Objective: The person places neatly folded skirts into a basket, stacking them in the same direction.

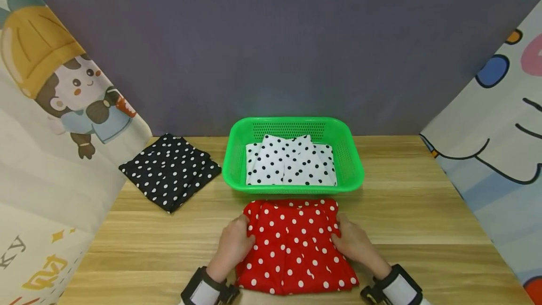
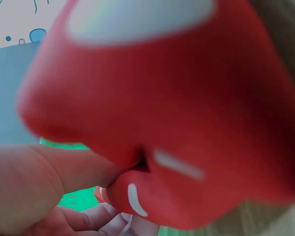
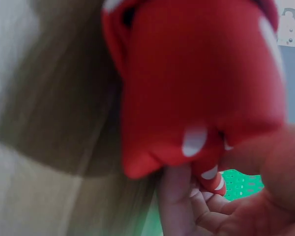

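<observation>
A red cloth with white polka dots (image 1: 292, 248), folded with soft creases down its middle, spreads in front of the basket, its lower part flaring wider than its top. My left hand (image 1: 236, 244) pinches its left side; in the left wrist view the thumb (image 2: 83, 169) presses into a fold. On the opposite side my right hand (image 1: 353, 241) grips the fabric between thumb and fingers, and the right wrist view shows fingers (image 3: 177, 196) tucked beneath the cloth's edge. Close up, the red fabric (image 3: 196, 83) bulges over a shadow on the table.
Just behind the cloth stands a green plastic basket (image 1: 357, 173) holding folded white cloth with black dots (image 1: 292, 161). Left of it lies a folded black cloth with white dots (image 1: 169, 173). The wooden table (image 1: 406, 220) meets a grey back panel (image 1: 292, 46) and printed side curtains (image 1: 55, 168).
</observation>
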The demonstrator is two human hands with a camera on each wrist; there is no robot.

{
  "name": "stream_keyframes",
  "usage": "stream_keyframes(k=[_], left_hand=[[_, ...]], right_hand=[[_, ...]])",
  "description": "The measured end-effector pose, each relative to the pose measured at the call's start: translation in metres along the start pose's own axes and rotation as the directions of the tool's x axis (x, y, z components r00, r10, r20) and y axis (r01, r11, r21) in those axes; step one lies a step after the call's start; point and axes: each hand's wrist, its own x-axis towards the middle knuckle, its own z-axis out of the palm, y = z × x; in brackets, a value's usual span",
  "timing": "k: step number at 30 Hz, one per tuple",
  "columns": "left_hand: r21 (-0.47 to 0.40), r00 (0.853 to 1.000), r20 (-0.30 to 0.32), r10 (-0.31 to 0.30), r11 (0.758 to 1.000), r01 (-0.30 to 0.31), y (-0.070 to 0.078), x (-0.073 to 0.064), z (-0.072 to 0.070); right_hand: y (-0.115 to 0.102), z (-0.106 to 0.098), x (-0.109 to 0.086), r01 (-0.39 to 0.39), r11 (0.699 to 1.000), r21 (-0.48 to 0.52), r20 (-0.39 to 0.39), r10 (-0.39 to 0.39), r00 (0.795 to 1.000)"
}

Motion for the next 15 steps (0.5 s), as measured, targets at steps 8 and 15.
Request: stream_keyframes(k=[8, 15], left_hand=[[-0.099, 1.000, 0.022, 0.004, 0.995, -0.002, 0.001, -0.007, -0.009], [-0.185, 0.999, 0.033, 0.019, 0.983, -0.012, 0.005, -0.014, -0.017]], right_hand=[[-0.001, -0.003, -0.009, -0.053, 0.991, 0.121, -0.022, 0.056, 0.998], [-0.003, -0.008, -0.022, -0.050, 0.989, 0.138, -0.062, 0.058, 0.996]])
